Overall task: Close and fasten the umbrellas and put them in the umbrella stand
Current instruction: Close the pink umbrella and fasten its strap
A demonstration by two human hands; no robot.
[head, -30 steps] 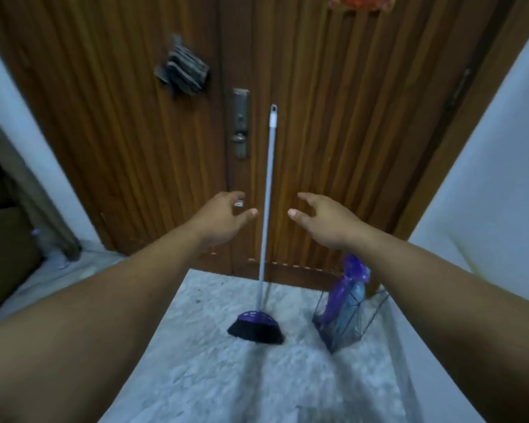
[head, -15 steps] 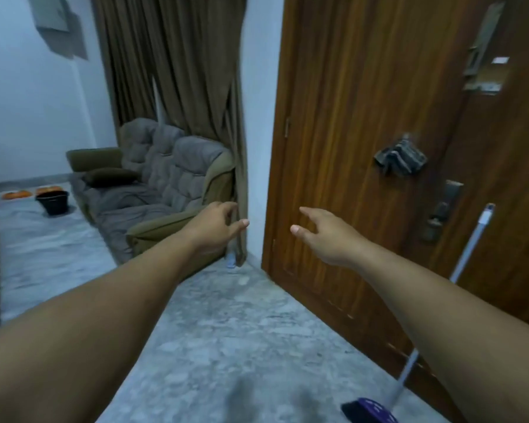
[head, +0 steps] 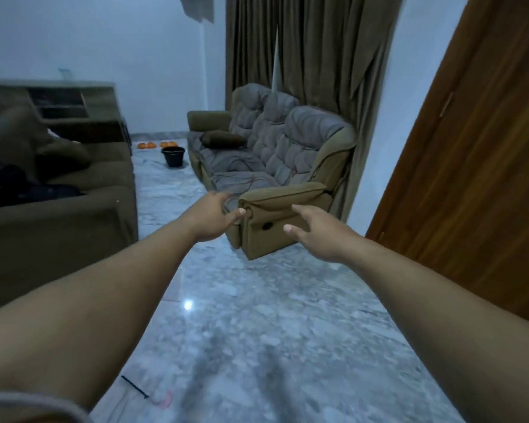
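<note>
No umbrella and no umbrella stand show in the head view at this moment. My left hand is stretched out in front of me at mid-height, fingers loosely apart, holding nothing. My right hand is held out beside it, about a hand's width to the right, also empty with fingers spread. Both hover in the air over the marble floor, in front of a sofa's armrest.
A grey-and-olive sofa stands ahead against brown curtains. A second olive sofa is at the left with a shelf unit behind it. A black bucket sits on the floor far back. The wooden door fills the right side.
My view has swung left, away from the door, broom and wire stand holding a purple umbrella, towards the living room. Both hands stay outstretched and empty.
</note>
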